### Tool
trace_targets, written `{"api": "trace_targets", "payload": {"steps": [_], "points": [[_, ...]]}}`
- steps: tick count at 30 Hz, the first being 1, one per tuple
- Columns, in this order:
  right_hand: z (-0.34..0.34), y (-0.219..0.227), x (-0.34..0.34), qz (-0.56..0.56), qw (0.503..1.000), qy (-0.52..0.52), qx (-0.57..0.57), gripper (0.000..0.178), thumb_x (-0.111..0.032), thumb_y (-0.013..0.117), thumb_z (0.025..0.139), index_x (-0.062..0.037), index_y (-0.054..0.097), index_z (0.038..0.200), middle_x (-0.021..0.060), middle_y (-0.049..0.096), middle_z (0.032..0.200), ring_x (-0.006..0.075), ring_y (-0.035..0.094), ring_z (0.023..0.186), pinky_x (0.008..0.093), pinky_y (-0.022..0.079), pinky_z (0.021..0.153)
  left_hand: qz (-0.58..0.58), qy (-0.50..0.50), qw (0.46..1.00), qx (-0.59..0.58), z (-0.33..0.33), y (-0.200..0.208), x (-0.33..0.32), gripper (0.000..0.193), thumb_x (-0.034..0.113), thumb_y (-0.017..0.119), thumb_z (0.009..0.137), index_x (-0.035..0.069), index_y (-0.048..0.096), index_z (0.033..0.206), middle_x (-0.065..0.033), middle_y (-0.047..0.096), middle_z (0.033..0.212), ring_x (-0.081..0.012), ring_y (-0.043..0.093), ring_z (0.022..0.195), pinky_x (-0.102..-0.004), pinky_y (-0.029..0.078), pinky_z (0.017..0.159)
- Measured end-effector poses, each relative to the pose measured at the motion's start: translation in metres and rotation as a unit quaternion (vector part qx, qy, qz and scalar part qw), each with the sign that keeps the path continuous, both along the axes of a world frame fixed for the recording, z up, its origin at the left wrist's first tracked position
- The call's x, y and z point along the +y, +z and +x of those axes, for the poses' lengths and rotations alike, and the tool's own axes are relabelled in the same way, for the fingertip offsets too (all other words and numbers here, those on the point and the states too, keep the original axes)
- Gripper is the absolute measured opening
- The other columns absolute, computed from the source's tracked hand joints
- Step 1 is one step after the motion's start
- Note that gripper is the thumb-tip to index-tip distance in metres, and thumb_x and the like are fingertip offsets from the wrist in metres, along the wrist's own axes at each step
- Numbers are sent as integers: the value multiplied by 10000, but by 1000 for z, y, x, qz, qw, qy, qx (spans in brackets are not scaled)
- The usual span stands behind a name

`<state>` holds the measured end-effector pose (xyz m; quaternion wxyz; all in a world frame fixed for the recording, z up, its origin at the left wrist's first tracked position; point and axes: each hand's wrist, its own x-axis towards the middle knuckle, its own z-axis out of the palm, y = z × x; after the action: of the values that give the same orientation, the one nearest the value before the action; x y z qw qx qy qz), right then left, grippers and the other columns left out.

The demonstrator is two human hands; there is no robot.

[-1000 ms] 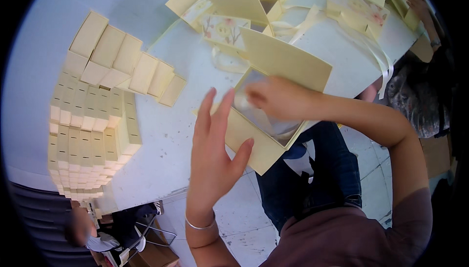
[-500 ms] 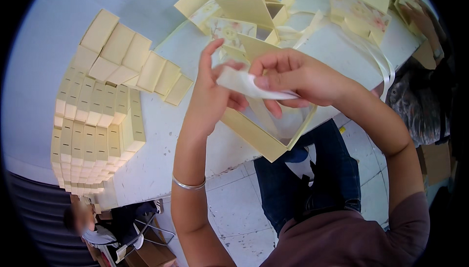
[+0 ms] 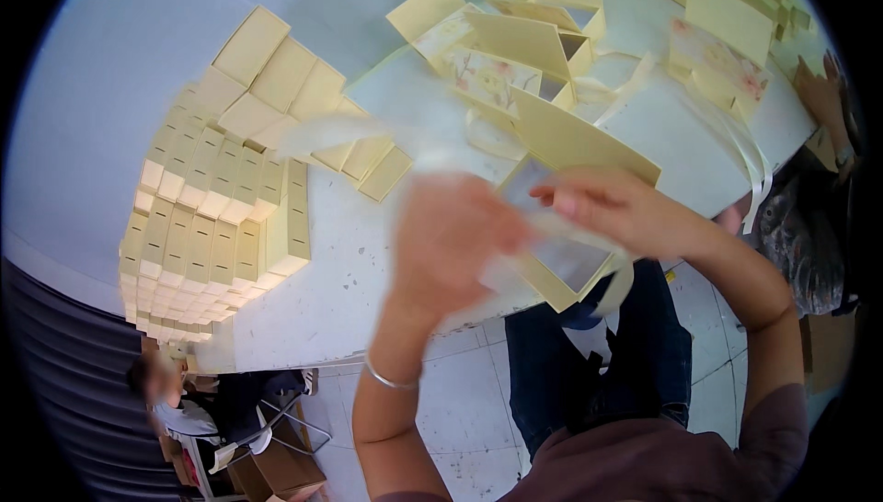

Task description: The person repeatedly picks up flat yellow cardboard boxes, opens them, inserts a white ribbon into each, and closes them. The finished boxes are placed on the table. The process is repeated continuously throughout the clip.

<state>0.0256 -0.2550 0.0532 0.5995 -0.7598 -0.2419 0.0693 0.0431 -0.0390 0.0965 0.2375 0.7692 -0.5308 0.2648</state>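
An open cream gift box point(image 3: 556, 289) lies tilted at the table's near edge, its lid point(image 3: 589, 142) raised on the far side. My left hand point(image 3: 451, 240) is over the box's left side, its fingers smeared by motion. Over the open box, my right hand point(image 3: 621, 212) has its fingers curled at a pale ribbon point(image 3: 627, 283). That ribbon passes between my hands and hangs in a loop over the box's near right corner. A blurred whitish strip point(image 3: 336, 136) streaks out left of my left hand; its kind is not clear.
Many cream boxes point(image 3: 216, 199) are stacked on the white table point(image 3: 345, 268) to the left. Open boxes with floral panels point(image 3: 497, 77) stand beyond my hands. Another open box point(image 3: 722, 47) trails ribbons at right. Another person's hand point(image 3: 819, 93) is at far right; a seated person point(image 3: 189, 415) is lower left.
My left hand has dropped nearer and turned over, now blurred. The white strip pinched earlier is no longer sharp between my hands; a whitish streak shows at left. The view has shifted slightly.
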Motion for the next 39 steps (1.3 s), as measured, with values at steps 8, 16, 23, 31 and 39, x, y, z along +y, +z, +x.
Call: {"api": "trace_targets", "payload": {"steps": [8, 16, 23, 31, 39], "points": [[16, 33, 27, 377, 862, 143, 308, 604, -497, 302, 928, 43, 522, 1086, 190, 639, 888, 252, 607, 932, 321, 434, 840, 34, 16, 997, 64, -40, -26, -45, 231, 205, 683, 684, 42, 523, 649, -63, 452, 692, -241, 456, 680, -347, 389, 597], [15, 47, 19, 437, 888, 26, 139, 464, -442, 356, 932, -30, 542, 824, -13, 354, 449, 107, 352, 403, 315, 440, 623, 37, 19, 963, 268, -55, -25, -42, 224, 185, 652, 769, 21, 542, 663, -84, 461, 694, -266, 467, 652, -350, 391, 576], [9, 68, 17, 341, 939, -51, 8, 197, -237, 487, 925, -53, 509, 861, -14, 419, 536, 45, 329, 366, 205, 403, 427, -6, 56, 998, -2, -62, -38, -40, 250, 137, 674, 711, 89, 576, 936, -123, 513, 960, -308, 557, 860, -406, 438, 776], [9, 0, 28, -81, 969, -137, -188, 165, 51, 494, 782, 24, 519, 943, 197, 589, 805, 373, 583, 809, 387, 478, 720, -333, 233, 879, 250, -46, -65, 11, 678, 258, 514, 833, 134, 140, 1385, -183, 255, 1369, -328, 415, 1166, -448, 380, 928], [35, -38, 34, -329, 938, -7, -112, 181, 80, 480, 701, 26, 576, 845, 200, 546, 967, 334, 540, 933, 381, 435, 783, -411, 115, 651, 628, -15, -76, 9, 801, 116, 458, 717, 44, 67, 1412, -183, 335, 1338, -303, 376, 1219, -416, 376, 967]]}}
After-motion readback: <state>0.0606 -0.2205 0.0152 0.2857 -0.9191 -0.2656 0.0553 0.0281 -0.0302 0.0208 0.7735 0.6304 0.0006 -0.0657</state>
